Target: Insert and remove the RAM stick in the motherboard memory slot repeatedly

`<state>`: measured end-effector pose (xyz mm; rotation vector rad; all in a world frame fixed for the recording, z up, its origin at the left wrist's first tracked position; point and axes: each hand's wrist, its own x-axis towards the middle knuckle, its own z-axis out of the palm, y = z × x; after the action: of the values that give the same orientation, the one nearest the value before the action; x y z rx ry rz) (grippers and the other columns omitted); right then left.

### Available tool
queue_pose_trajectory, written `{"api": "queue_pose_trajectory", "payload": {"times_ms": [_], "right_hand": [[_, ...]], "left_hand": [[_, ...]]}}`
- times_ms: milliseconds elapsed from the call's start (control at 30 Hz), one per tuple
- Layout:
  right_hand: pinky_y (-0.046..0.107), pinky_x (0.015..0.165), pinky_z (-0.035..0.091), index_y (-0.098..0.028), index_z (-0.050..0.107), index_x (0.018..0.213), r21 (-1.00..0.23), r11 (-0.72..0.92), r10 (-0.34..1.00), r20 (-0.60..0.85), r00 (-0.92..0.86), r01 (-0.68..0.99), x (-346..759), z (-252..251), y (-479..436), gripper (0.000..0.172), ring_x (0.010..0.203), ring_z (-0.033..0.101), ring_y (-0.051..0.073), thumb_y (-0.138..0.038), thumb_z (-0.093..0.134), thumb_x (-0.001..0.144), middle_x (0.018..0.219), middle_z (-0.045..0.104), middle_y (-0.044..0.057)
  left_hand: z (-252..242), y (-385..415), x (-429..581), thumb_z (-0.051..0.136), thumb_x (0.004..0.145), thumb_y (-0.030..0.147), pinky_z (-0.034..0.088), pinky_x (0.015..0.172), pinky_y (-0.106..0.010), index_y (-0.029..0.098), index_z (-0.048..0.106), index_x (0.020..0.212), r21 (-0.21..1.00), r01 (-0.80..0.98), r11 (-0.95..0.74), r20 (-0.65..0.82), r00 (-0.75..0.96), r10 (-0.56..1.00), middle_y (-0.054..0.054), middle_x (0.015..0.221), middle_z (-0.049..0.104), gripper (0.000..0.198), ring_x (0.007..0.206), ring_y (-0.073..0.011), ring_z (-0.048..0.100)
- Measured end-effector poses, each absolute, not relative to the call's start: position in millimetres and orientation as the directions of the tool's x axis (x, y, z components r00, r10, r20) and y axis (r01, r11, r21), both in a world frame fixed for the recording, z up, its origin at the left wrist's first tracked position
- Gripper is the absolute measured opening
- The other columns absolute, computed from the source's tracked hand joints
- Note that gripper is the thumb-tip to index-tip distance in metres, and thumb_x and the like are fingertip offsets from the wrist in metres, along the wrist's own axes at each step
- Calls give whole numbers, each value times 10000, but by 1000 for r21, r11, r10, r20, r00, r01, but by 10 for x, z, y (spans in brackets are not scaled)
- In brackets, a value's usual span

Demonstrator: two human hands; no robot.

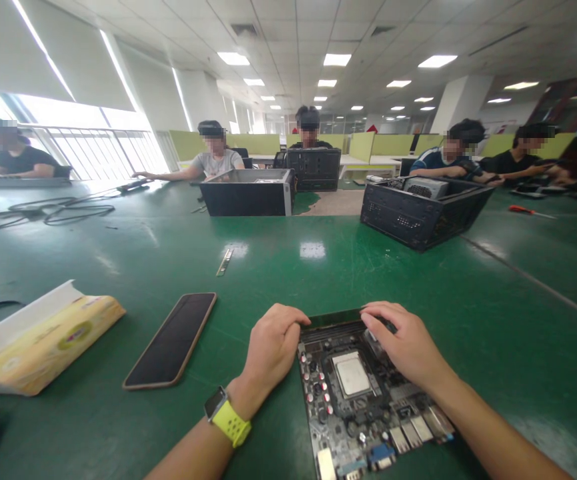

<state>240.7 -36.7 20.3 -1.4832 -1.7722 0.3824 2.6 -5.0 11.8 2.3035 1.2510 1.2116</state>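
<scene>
A motherboard (338, 427) lies on the green table, with a pale square processor (353, 373) near its middle. Along its far edge a thin memory module (336, 319) stands upright at the dark slots; whether it is fully seated I cannot tell. My left hand (274, 343), below a yellow-green watch strap, is closed on the module's left end. At the other end my right hand (408, 340) is closed with thumb and fingers on the module, partly hiding the board's right side.
A phone (172, 340) and a yellow tissue pack (53, 340) lie at left. Another small module (224, 262) lies farther off. Beyond are open computer cases (251, 193) (423, 210), a screwdriver (531, 212), cables (43, 212) and several people seated around the table.
</scene>
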Motion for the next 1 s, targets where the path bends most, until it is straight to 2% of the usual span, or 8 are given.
{"api": "queue_pose_trajectory", "payload": {"times_ms": [500,800,1000], "right_hand": [[345,893,420,-219,699,901,-672,262,936,352,-12,692,2424,196,-356,236,957,591,196,-339,499,869,982,702,34],[344,828,441,-216,687,905,-730,161,961,269,62,665,2445,223,-364,269,905,622,211,-289,432,858,928,713,29],[354,891,431,-217,693,945,-713,205,950,310,38,670,2463,194,-343,280,988,610,215,-277,439,846,998,707,42]], "left_hand": [[102,-49,22,412,770,67,491,754,-310,197,677,740,542,571,-617,558,304,772,-21,773,695,296,792,-172,617],[134,-87,50,418,779,81,505,763,-315,196,671,701,531,543,-650,586,319,745,-26,796,700,288,804,-170,618],[137,-96,58,416,786,67,504,761,-328,186,678,734,521,550,-652,581,331,743,-36,807,697,292,813,-179,608]]}}
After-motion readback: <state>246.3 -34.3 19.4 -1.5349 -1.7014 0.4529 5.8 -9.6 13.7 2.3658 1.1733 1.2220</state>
